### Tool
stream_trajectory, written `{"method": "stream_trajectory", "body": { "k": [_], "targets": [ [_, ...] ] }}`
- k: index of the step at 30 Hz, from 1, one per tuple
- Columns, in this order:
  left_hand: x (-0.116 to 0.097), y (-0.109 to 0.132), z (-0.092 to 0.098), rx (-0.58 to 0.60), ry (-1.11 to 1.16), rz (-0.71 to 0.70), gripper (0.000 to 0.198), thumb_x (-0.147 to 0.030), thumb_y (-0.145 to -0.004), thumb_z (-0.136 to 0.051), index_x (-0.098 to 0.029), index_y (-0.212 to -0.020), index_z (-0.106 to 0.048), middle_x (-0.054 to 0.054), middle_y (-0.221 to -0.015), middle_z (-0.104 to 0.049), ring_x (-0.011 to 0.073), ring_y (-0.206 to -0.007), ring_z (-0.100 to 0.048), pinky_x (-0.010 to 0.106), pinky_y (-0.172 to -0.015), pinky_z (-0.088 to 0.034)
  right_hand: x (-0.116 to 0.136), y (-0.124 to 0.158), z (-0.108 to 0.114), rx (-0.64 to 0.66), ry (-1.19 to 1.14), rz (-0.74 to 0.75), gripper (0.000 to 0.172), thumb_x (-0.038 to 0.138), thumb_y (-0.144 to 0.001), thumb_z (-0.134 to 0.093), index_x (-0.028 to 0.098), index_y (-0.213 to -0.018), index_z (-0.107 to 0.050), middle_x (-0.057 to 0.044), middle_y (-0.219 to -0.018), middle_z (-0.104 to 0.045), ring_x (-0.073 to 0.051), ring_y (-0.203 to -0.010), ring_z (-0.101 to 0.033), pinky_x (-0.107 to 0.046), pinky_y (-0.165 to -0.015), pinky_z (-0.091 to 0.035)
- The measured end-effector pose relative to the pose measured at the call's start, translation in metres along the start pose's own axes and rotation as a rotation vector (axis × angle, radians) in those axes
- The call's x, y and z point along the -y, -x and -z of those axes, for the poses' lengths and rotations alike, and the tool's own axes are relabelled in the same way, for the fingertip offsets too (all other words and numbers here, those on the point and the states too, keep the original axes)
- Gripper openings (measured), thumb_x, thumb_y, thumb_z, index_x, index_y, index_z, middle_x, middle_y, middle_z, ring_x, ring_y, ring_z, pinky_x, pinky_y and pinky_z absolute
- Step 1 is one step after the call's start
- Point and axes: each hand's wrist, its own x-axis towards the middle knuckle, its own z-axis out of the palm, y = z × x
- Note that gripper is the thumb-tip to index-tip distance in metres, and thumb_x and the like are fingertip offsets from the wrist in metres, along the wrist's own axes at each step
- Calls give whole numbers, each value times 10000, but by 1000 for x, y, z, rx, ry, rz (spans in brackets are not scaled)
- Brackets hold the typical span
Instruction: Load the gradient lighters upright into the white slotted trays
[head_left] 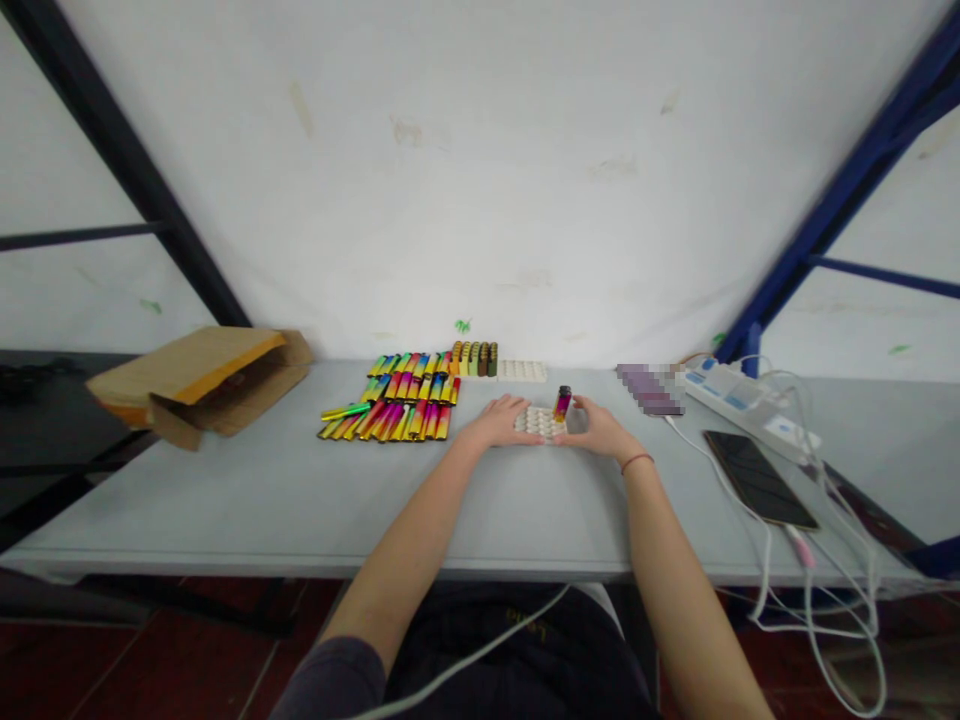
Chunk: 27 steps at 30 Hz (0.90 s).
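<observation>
A small white tray (531,424) with rows of round holes lies on the table in front of me. My left hand (501,422) grips its left side, thumb along the near edge. On the opposite side, my right hand (598,430) holds the tray with thumb in front and fingers behind. One shiny pink-and-yellow tube with a dark top (562,404) stands upright at the tray's right end, close to my right fingers; whether they touch it I cannot tell. Left of my hands, many similar shiny multicoloured tubes (405,421) lie in rough rows.
Behind, several upright tubes (474,358) stand packed together, beside another white tray (523,371). An open cardboard box (217,375) lies at the left. On the right are a dark phone (757,478), a blurred-out purple item (651,390), a power strip (750,405) and loose white cables (766,560).
</observation>
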Motion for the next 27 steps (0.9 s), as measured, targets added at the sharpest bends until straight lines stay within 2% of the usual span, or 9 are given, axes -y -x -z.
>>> {"method": "stream_trajectory", "body": {
  "k": [2,5,8,12,14,17,21,24,27],
  "targets": [
    [3,0,-1,-15,15,7,922,-665,-756,-657,-153,-1489,-430,198,-1586,-371,354,-1498,-273,450,-1213,-202,-1,0,-3,79,37,30,745,491,-551,-893,172,-1181,-655,-147,-1188,-721,-322,-1101,-671,-465,-959,-516],
    [4,0,3,-33,50,7,917,-634,-747,-688,-125,-1474,-457,214,-1579,-377,351,-1488,-302,423,-1203,-247,1,-3,-5,121,101,65,646,473,-563,-897,199,-1116,-709,-129,-1211,-722,-353,-1186,-632,-508,-1054,-455],
    [5,0,16,-85,96,-7,821,-584,-761,-701,-153,-1435,-520,183,-1563,-419,329,-1449,-384,393,-1171,-319,2,-7,-3,159,155,59,651,478,-567,-897,203,-1128,-713,-134,-1263,-698,-370,-1235,-596,-519,-1085,-423],
    [19,8,48,-328,197,19,534,-438,-887,-594,-144,-1331,-627,155,-1318,-661,266,-1132,-655,353,-1005,-482,2,-10,2,236,226,18,706,540,-611,-860,196,-1200,-679,-140,-1315,-662,-389,-1257,-557,-534,-1086,-399],
    [34,20,64,-468,177,99,405,-348,-910,-557,-143,-1230,-696,138,-1160,-732,248,-1005,-689,342,-942,-509,2,-7,2,231,241,0,690,569,-647,-827,205,-1211,-668,-135,-1365,-628,-401,-1288,-518,-554,-1090,-379],
    [62,44,78,-615,36,291,334,-262,-934,-488,-159,-1108,-755,128,-1137,-741,253,-1042,-670,345,-968,-483,0,-2,-1,188,228,-23,657,585,-694,-785,226,-1227,-647,-119,-1385,-610,-388,-1311,-493,-553,-1093,-366],
    [79,65,79,-558,-50,545,337,-279,-935,-488,-199,-1120,-759,108,-1144,-745,272,-1093,-652,356,-950,-471,-5,2,-4,190,214,3,655,583,-705,-774,219,-1231,-634,-119,-1347,-633,-373,-1296,-511,-515,-1094,-376],
    [67,62,73,-509,-93,633,340,-390,-924,-523,-243,-1113,-764,107,-1168,-733,328,-1147,-613,437,-962,-446,-8,2,-3,200,186,53,650,567,-713,-771,193,-1227,-635,-129,-1307,-658,-364,-1261,-548,-490,-1094,-392],
    [47,53,63,-507,-192,691,423,-494,-902,-552,-209,-1144,-751,167,-1242,-681,393,-1206,-544,532,-982,-394,-8,1,-3,202,170,83,636,550,-710,-780,186,-1213,-643,-130,-1270,-679,-362,-1237,-573,-482,-1092,-402]
  ]
}}
